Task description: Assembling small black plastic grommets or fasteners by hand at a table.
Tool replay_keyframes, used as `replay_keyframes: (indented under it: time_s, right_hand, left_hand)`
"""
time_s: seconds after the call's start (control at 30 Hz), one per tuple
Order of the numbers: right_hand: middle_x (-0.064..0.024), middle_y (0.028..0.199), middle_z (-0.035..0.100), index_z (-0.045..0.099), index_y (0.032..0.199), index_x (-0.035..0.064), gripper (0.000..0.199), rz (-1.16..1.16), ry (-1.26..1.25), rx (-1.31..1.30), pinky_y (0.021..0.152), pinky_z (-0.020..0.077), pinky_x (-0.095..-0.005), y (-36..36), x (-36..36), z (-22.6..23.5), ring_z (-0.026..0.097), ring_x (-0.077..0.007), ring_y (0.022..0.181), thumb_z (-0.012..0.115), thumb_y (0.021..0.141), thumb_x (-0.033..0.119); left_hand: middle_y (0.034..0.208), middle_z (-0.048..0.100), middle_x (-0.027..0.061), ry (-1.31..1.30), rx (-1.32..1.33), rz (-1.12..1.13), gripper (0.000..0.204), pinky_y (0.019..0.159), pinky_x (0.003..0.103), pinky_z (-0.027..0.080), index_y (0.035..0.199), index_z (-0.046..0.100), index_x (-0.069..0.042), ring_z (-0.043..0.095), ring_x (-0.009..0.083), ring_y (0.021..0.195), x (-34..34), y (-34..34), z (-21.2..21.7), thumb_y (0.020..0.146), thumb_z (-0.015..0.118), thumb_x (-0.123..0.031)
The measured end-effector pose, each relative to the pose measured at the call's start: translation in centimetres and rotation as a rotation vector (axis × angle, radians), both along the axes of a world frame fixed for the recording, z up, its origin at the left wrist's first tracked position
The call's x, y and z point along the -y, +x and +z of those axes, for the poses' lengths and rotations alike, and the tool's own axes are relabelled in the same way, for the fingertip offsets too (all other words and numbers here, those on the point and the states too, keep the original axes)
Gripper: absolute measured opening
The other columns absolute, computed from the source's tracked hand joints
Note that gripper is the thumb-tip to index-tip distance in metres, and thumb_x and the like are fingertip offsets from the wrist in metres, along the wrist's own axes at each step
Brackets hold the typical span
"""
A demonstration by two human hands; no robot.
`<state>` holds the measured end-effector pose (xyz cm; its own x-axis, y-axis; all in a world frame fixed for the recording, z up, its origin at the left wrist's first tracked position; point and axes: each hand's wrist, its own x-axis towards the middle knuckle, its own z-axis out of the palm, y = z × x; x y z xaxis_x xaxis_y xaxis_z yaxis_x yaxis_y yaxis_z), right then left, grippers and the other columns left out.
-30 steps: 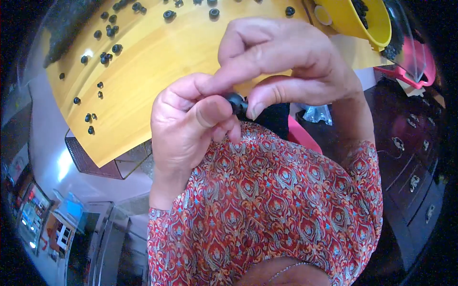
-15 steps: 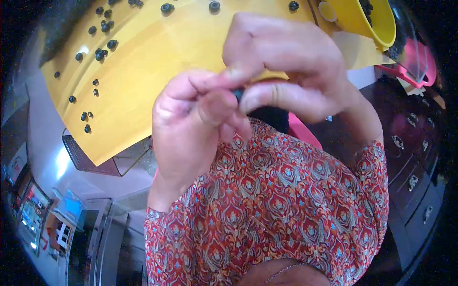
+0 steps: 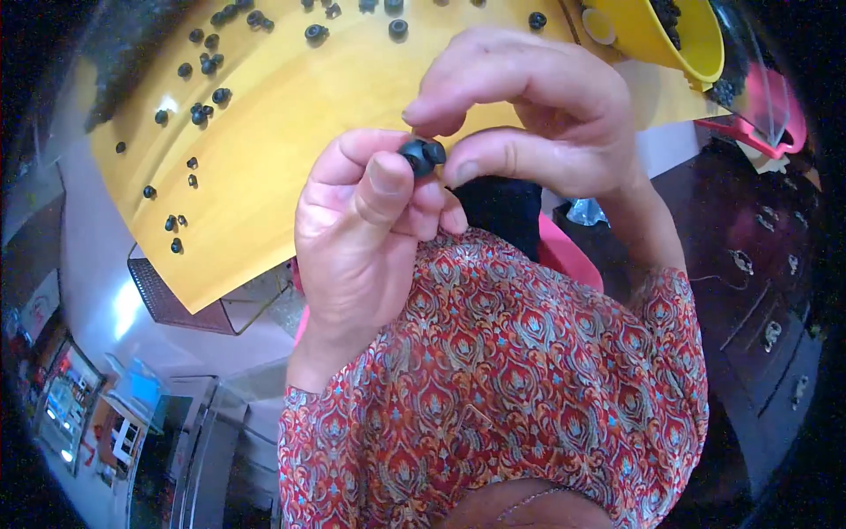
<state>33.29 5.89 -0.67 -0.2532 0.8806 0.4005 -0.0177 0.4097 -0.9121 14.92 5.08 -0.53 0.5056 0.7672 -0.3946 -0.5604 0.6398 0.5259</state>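
Note:
My left hand (image 3: 348, 225) pinches a small black knob-like piece (image 3: 425, 157) between thumb and forefinger, above the near edge of a yellow sheet (image 3: 282, 167). The piece has a rounded body with a stubby end on its right. My right hand (image 3: 555, 115) is raised just beside it, its thumb and forefinger parted around the piece. Its thumb tip lies close to the stubby end; whether they touch I cannot tell. Several similar black pieces (image 3: 201, 114) lie scattered on the sheet, mostly on the left and along the far side.
A yellow tub (image 3: 705, 53) holding dark small pieces stands at the far right, with a pink plastic thing (image 3: 775, 115) beyond it. Dark drawers (image 3: 767, 326) with metal handles are on the right. A brown perforated basket (image 3: 181, 300) sits below the sheet's left corner.
My right thumb and forefinger have come apart and off the black piece, which now shows plainly. My left hand still pinches it. The view has shifted slightly.

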Motion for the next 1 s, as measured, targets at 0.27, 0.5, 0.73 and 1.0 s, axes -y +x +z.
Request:
replay_keyframes:
  time_s: [0.27, 0.5, 0.73, 1.0]
  right_hand:
    - [-0.0122, 0.082, 0.06, 0.065, 0.089, -0.003, 0.019, -0.137, 0.192, 0.178, 0.061, 0.0454, -0.0276, -0.1, 0.9, 0.2, 0.059, -0.0215, 0.073, 0.072, 0.071, -0.001]
    - [-0.0113, 0.077, 0.057, 0.065, 0.087, -0.0039, 0.017, -0.179, 0.136, 0.145, 0.059, 0.0431, -0.0278, -0.7, 1.9, 0.2, 0.056, -0.0204, 0.068, 0.071, 0.071, -0.001]
    - [-0.0115, 0.077, 0.058, 0.061, 0.083, -0.0029, 0.014, -0.195, -0.191, -0.063, 0.063, 0.044, -0.0292, -1.9, 3.3, -1.3, 0.057, -0.0208, 0.071, 0.069, 0.072, -0.002]
    - [-0.009, 0.077, 0.059, 0.059, 0.084, -0.0005, 0.021, -0.206, 0.129, 0.224, 0.061, 0.0454, -0.0297, -0.7, 1.8, -0.4, 0.058, -0.0225, 0.07, 0.074, 0.072, 0.008]
  left_hand:
    - [0.076, 0.062, 0.0082, 0.177, -0.113, 0.061, 0.021, 0.062, 0.025, 0.05, 0.099, 0.057, 0.0, 0.057, 0.0128, 0.062, 0.5, 0.3, -0.3, 0.087, 0.064, -0.016]
    - [0.082, 0.06, 0.0075, 0.542, -0.247, 0.158, 0.019, 0.064, 0.022, 0.048, 0.098, 0.057, 0.0, 0.057, 0.0114, 0.067, 0.8, 0.2, -1.6, 0.083, 0.066, -0.006]
    - [0.083, 0.059, 0.0071, 0.932, -0.427, 0.306, 0.015, 0.06, 0.022, 0.047, 0.096, 0.056, 0.001, 0.056, 0.011, 0.067, 0.4, 1.0, -1.7, 0.084, 0.065, -0.005]
    - [0.081, 0.061, 0.0075, 0.398, -0.198, 0.166, 0.019, 0.057, 0.022, 0.046, 0.096, 0.056, 0.0, 0.053, 0.0091, 0.062, 0.2, 0.8, -1.2, 0.085, 0.066, -0.012]
